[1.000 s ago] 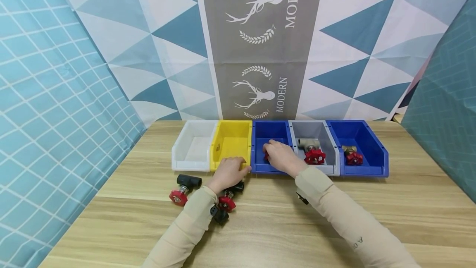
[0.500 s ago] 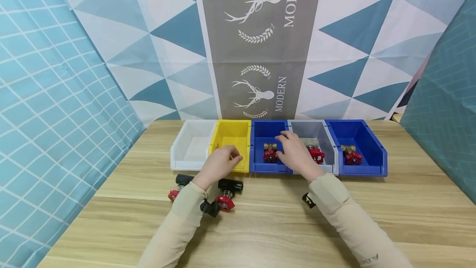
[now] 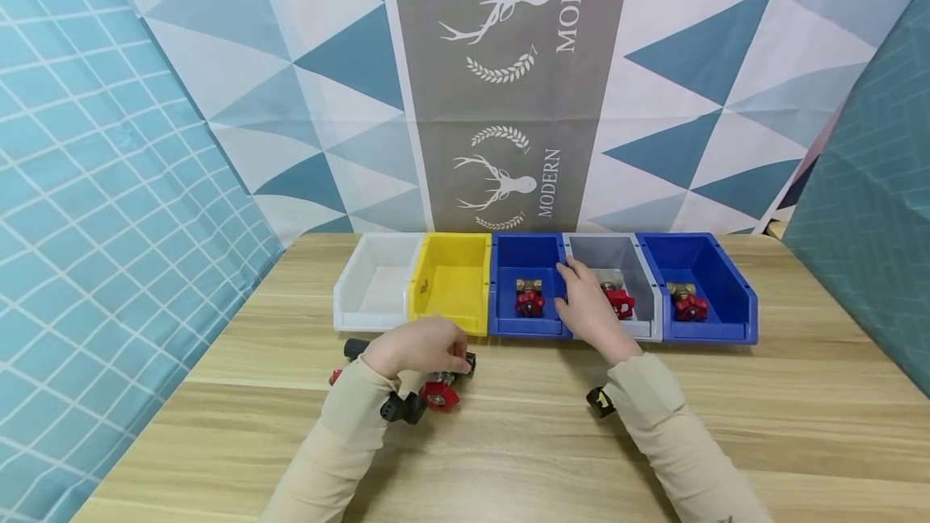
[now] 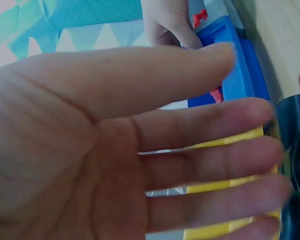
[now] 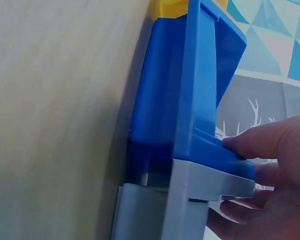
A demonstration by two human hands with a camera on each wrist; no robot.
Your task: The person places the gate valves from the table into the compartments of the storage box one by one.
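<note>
In the head view my left hand (image 3: 421, 344) hovers over a black-bodied valve with a red handwheel (image 3: 439, 396), partly covering its body. The left wrist view shows its fingers (image 4: 210, 162) extended and apart, nothing between them, with the black valve body (image 4: 292, 120) just past the fingertips. A second red-wheeled valve (image 3: 356, 348) lies mostly behind the left wrist. My right hand (image 3: 590, 309) rests at the wall between the middle blue bin (image 3: 526, 261) and the grey bin (image 5: 190, 195), thumb on the blue side. A brass valve with a red wheel (image 3: 529, 303) sits in that blue bin.
A white bin (image 3: 374, 277) and a yellow bin (image 3: 454, 285) stand left in the row. The grey bin holds a red-wheeled valve (image 3: 617, 303), as does the right blue bin (image 3: 748, 317). A patterned cloth (image 3: 291, 111) hangs behind the wooden table (image 3: 523, 450).
My right hand has let go of the brass valve inside the middle blue bin and moved right to the bin wall. My left hand has left the yellow bin's front and come down over the black valve.
</note>
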